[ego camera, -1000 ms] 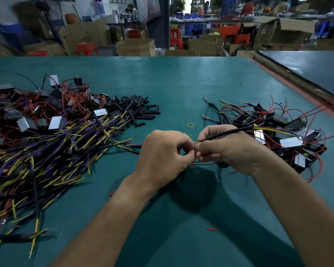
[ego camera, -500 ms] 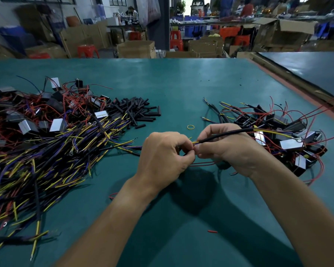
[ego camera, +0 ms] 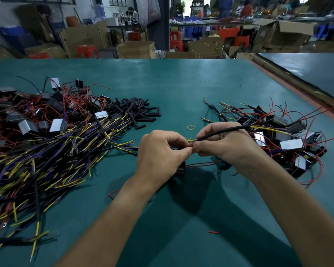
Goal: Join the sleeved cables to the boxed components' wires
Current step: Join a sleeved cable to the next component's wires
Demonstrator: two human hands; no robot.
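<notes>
You are holding both hands together over the middle of the green table [ego camera: 181, 83], fingertips meeting. Your right hand [ego camera: 226, 145] is gripping a black sleeved cable [ego camera: 226, 131], which is running across its knuckles toward the right, its yellow lead [ego camera: 192, 140] poking out at the left end. Your left hand [ego camera: 162, 151] is pinching thin wire ends against your right fingertips; what exactly it is pinching is too small to tell. A dark boxed component [ego camera: 181, 167] is peeking out beneath your left hand, with red wires [ego camera: 201, 164] trailing right. A heap of loose cables [ego camera: 46, 160] is lying on the left, black sleeve pieces [ego camera: 139, 110] beyond it, and a pile of boxed components [ego camera: 287, 143] is sitting on the right.
</notes>
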